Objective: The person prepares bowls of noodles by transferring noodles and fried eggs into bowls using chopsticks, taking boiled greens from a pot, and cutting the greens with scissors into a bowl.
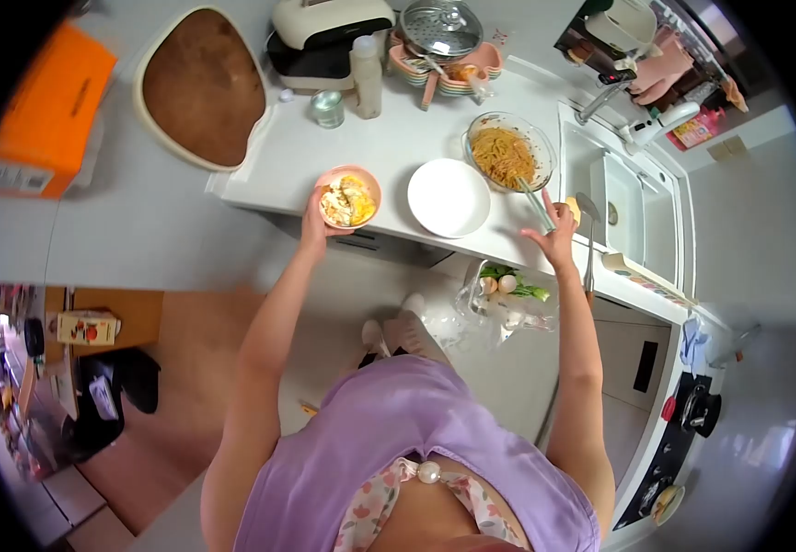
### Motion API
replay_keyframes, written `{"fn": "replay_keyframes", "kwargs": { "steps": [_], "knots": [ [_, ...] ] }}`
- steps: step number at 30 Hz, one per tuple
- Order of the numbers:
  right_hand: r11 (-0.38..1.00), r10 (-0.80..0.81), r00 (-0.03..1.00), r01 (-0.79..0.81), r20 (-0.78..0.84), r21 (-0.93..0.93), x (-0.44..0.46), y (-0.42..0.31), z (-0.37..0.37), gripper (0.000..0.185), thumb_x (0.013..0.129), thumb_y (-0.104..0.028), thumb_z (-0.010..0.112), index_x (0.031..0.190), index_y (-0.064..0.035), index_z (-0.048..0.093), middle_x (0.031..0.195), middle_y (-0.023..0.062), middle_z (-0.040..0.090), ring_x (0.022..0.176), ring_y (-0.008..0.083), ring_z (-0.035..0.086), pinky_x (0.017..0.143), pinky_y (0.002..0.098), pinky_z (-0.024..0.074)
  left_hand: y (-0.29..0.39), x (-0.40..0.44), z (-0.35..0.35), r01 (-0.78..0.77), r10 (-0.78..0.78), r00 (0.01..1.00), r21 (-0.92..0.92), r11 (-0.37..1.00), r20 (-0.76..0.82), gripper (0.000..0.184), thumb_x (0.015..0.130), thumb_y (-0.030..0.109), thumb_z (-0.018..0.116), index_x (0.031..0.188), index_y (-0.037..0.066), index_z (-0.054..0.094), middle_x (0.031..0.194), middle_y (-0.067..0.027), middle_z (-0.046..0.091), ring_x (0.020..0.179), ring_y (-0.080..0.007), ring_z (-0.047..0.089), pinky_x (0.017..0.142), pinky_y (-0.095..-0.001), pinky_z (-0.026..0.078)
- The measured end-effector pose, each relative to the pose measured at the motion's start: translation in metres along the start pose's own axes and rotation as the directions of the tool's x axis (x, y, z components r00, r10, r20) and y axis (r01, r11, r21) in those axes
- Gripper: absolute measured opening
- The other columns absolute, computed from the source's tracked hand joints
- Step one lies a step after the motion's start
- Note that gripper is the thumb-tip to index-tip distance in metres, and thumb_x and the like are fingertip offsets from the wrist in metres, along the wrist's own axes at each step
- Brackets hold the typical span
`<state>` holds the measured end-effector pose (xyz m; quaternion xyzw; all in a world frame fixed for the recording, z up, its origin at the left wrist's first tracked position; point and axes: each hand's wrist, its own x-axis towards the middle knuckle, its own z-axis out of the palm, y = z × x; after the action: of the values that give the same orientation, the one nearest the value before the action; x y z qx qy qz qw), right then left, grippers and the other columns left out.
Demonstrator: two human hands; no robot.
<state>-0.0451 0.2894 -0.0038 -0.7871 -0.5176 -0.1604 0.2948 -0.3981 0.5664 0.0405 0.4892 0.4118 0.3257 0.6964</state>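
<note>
A pink-rimmed bowl (347,197) of what looks like egg is held at its left side by my left hand (316,221), near the counter's front edge. To its right stands a white bowl (449,198) with nothing in it. Behind that, a glass bowl (545,147) holds noodles (503,156). Pale green chopsticks (536,204) lean out over its front rim. My right hand (555,234) is beside their lower end, thumb and fingers apart; whether it touches them is unclear.
The sink (623,212) lies at the right, with a ladle (589,244) before it. A bottle (367,78), a glass (327,109) and a lidded pan (440,32) stand behind. Bags with vegetables (518,285) sit below the counter. A stove (665,460) is at far right.
</note>
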Motion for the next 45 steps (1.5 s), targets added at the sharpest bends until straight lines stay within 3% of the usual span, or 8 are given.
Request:
{"fn": "replay_keyframes", "kwargs": {
  "steps": [6,10,21,25,33,37,43,45],
  "knots": [
    [0.9,0.059,0.994,-0.011,-0.095,0.436,0.043,-0.019,-0.002,0.017,0.077,-0.02,0.062,0.069,-0.0051,0.064,0.068,0.0069,0.047,0.068,0.0212,0.047,0.061,0.0313,0.0379,-0.021,0.084,-0.005,-0.097,0.104,0.995,0.283,0.954,-0.008,0.052,0.088,0.051,0.031,0.103,0.004,0.051,0.074,-0.0022,0.056,0.051,-0.0079,0.048,0.04,-0.0202,0.036],
    [0.899,0.048,0.987,0.024,-0.151,0.437,0.069,-0.02,-0.035,0.024,0.079,-0.016,0.06,0.06,-0.0028,0.054,0.057,0.0071,0.047,0.056,0.0214,0.047,0.055,0.0303,0.0373,-0.022,0.108,-0.01,-0.083,0.076,0.997,0.434,0.897,0.033,0.052,0.088,0.048,0.031,0.106,0.003,0.051,0.076,-0.0046,0.057,0.054,-0.0096,0.052,0.04,-0.0208,0.039],
    [0.805,0.432,0.893,-0.319,-0.127,0.501,0.049,-0.015,-0.075,0.021,0.081,-0.012,0.059,0.066,0.0033,0.055,0.058,0.0075,0.053,0.053,0.0154,0.05,0.051,0.0267,0.038,-0.007,0.127,0.006,-0.008,-0.033,0.996,0.459,0.888,0.081,0.052,0.09,0.046,0.032,0.109,0.001,0.048,0.081,-0.0088,0.056,0.049,-0.0113,0.05,0.033,-0.0218,0.038],
    [0.89,0.343,0.919,-0.252,-0.194,0.379,0.053,-0.033,-0.054,0.016,0.078,-0.008,0.063,0.068,0.0024,0.057,0.057,0.009,0.051,0.051,0.0179,0.049,0.05,0.0263,0.0381,0.0,0.13,0.008,-0.008,-0.026,0.998,0.511,0.86,0.059,0.051,0.09,0.048,0.033,0.101,0.002,0.051,0.067,-0.0044,0.052,0.038,-0.0087,0.04,0.031,-0.0214,0.03],
    [0.878,0.427,0.874,-0.339,-0.231,0.338,0.034,-0.028,0.011,0.008,0.079,-0.006,0.06,0.076,0.0014,0.058,0.066,0.0095,0.055,0.058,0.0201,0.054,0.056,0.0273,0.0423,-0.009,0.136,0.0,-0.038,0.009,0.998,0.491,0.871,0.062,0.051,0.092,0.046,0.029,0.108,0.001,0.047,0.079,-0.0059,0.053,0.042,-0.0088,0.041,0.03,-0.0207,0.027],
    [0.258,0.924,0.358,-0.329,-0.133,0.908,0.038,-0.039,0.05,0.032,0.091,-0.027,0.044,0.079,0.0022,0.052,0.065,0.013,0.057,0.052,0.0182,0.056,0.05,0.0263,0.0463,-0.006,0.12,0.006,-0.141,0.157,0.988,0.431,0.891,-0.001,0.047,0.094,0.043,0.029,0.11,0.003,0.048,0.078,-0.0025,0.052,0.05,-0.0056,0.044,0.038,-0.0174,0.031],
    [-0.116,0.992,0.046,-0.037,0.118,0.993,0.039,-0.02,0.065,0.037,0.092,-0.033,0.039,0.085,0.0022,0.046,0.058,0.0146,0.054,0.043,0.0182,0.049,0.041,0.0259,0.0416,-0.034,0.088,-0.018,-0.369,0.496,0.855,0.49,0.79,-0.155,0.024,0.093,0.023,0.041,0.104,0.003,0.049,0.088,-0.0004,0.051,0.071,-0.0037,0.044,0.061,-0.0198,0.036],
    [-0.215,0.976,-0.033,0.045,0.217,0.976,0.034,-0.013,0.07,0.036,0.092,-0.032,0.039,0.085,0.0023,0.046,0.058,0.015,0.053,0.044,0.0178,0.048,0.041,0.0253,0.0409,-0.036,0.063,-0.005,-0.395,0.461,0.888,0.52,0.758,0.003,0.023,0.093,0.019,0.042,0.106,0.001,0.048,0.091,-0.0016,0.05,0.073,-0.0054,0.045,0.064,-0.0206,0.039]
  ]
}}
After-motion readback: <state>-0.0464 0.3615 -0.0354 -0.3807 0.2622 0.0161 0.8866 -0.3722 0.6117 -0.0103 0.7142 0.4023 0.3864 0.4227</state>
